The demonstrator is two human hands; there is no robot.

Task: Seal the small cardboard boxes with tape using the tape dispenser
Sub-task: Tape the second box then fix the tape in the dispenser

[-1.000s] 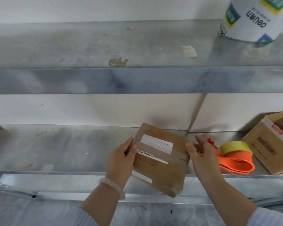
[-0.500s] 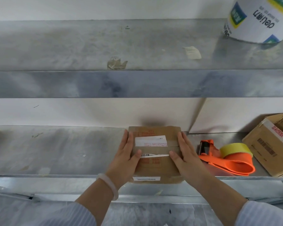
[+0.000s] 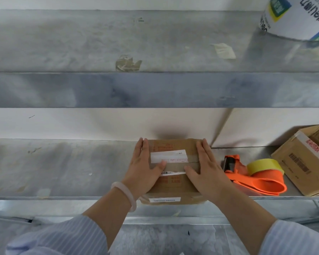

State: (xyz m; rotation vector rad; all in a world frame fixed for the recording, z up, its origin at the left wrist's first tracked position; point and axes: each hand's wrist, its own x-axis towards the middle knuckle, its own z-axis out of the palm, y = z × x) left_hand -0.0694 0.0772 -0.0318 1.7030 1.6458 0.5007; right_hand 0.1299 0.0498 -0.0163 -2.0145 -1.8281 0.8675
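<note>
Left hand [image 3: 145, 169] and right hand [image 3: 205, 169] lie flat, fingers straight, pressing the small box [image 3: 174, 186], gripping nothing

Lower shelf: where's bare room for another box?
Free: the lower shelf left of the left hand and small box. Crowded: right of the right hand, the tape dispenser and a bigger carton fill it to the frame edge.

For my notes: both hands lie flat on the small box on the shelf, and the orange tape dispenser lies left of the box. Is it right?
No. The head view shows the orange tape dispenser right of the small box, not left. The left hand and right hand do lie flat on it.
</note>
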